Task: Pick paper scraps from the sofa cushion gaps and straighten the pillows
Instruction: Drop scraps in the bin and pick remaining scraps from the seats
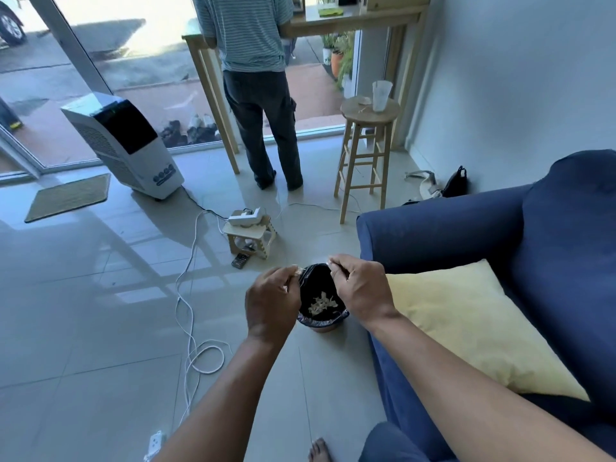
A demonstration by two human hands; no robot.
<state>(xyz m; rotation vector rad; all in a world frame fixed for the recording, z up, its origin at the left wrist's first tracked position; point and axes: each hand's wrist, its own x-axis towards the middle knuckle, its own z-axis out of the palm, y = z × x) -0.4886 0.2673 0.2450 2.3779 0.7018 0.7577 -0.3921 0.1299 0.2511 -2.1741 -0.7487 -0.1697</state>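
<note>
1. Both hands are out over the small round bin with the black plastic liner (328, 320), which stands on the pale tiled floor (100, 328) just beside the sofa's front edge. The left hand (271, 303) has its fingers curled, pinching what looks like a small pale scrap at the fingertips, right at the bin's near-left rim.
2. The right hand (358, 288) is curled the same way, a whitish bit of paper peeking from its pinch, directly above the bin's far-right rim. Torn white paper scraps (321, 303) already lie in the bottom of the liner.
3. The key relation: the bin mouth sits straight below and between the two hands, so letting go should be enough. Nothing stands in the way.
4. To the right, nearer the right hand, the pale yellow square pillow (476, 331) lies flat and askew on the navy blue fabric sofa (550, 245), one corner pointing toward the bin. Straightening looks not yet done.
5. Further off: a white cable (190, 315) snaking over the tiles, a low wooden step stool (250, 233), a tall wooden stool (366, 155), a white air cooler (126, 145), and a person standing (256, 95) at the wooden counter.
</note>
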